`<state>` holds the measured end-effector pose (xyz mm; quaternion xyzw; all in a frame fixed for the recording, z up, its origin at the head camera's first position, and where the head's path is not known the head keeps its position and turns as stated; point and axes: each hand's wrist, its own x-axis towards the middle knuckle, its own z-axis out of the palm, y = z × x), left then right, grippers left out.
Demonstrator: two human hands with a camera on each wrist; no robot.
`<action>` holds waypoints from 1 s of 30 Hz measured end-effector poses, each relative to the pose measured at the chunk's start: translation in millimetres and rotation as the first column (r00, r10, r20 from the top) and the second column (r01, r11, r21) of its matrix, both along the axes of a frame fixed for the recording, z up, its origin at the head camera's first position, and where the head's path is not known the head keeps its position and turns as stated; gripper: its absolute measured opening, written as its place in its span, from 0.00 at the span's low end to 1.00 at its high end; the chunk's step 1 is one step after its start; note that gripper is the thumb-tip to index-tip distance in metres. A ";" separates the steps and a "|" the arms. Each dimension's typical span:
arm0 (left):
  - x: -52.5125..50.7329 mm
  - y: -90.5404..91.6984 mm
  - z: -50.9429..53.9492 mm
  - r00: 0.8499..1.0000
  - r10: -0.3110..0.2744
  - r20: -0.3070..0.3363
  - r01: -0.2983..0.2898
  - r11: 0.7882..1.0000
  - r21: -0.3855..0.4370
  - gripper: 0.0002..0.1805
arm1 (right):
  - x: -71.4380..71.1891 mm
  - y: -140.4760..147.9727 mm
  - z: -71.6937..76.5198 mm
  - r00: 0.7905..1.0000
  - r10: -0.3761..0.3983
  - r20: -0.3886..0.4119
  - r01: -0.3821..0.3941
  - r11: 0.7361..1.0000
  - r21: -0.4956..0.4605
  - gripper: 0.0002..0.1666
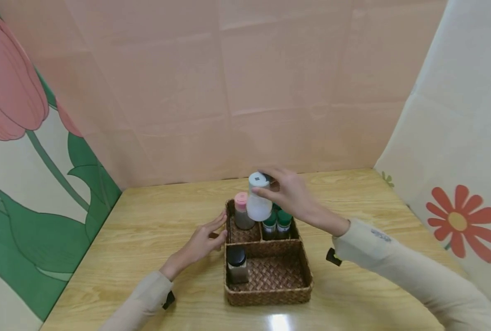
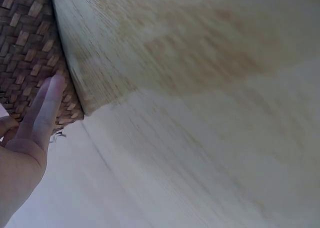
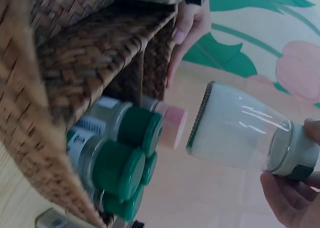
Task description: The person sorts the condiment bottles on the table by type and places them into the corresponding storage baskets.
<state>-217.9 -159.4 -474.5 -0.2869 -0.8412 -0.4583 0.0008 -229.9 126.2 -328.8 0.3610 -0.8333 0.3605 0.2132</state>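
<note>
My right hand (image 1: 290,191) pinches a glass seasoning jar (image 3: 235,128) by its pale cap. The jar holds white contents and hangs tilted above the woven basket (image 1: 268,296), apart from it. My left hand (image 1: 200,241) touches the basket's left outer wall with straight fingers, also seen in the left wrist view against the weave (image 2: 30,52). A pink-capped jar (image 1: 243,214) stands in the back left compartment. Several green-capped jars (image 3: 117,168) fill the back right one, partly hidden by my right hand in the head view. A black-capped jar (image 1: 238,265) sits in the front compartment's left end.
The basket stands on a wood-grain table (image 1: 162,220). A pink cloth backdrop (image 1: 249,92) rises behind it, with flower-printed panels on both sides. Part of a glass jar (image 3: 52,219) shows beyond the basket at the right wrist view's lower edge.
</note>
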 end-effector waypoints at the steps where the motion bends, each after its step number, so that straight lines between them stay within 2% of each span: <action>1: 0.0 0.3 0.4 1.000 0.000 0.009 0.000 1.000 -0.001 0.30 | 0.3 -2.2 -0.3 1.000 0.007 0.009 -0.007 1.000 0.008 0.32; 4: -0.4 1.7 1.1 0.999 -0.005 0.032 0.005 1.000 0.000 0.30 | 1.3 -7.7 -0.6 0.999 0.026 0.036 -0.028 0.999 0.029 0.32; 7: -1.1 2.4 1.4 0.999 -0.014 0.053 0.014 1.000 0.003 0.30 | 3.5 -13.1 0.8 0.998 0.013 0.064 -0.018 0.997 0.079 0.31; 13: -1.0 1.2 0.2 0.998 -0.002 0.065 0.002 1.000 0.000 0.30 | 6.5 -24.4 2.1 0.986 0.000 0.164 -0.028 0.986 0.165 0.35; 20: -1.7 1.0 -0.2 0.999 -0.013 0.049 0.013 1.000 0.017 0.30 | 3.8 -31.5 -3.8 0.984 -0.004 0.176 -0.037 0.973 0.229 0.31; 30: 0.1 1.2 1.2 0.999 -0.014 0.046 0.014 1.000 0.003 0.30 | -3.5 -37.3 -17.9 0.967 -0.004 0.253 -0.067 0.960 0.270 0.29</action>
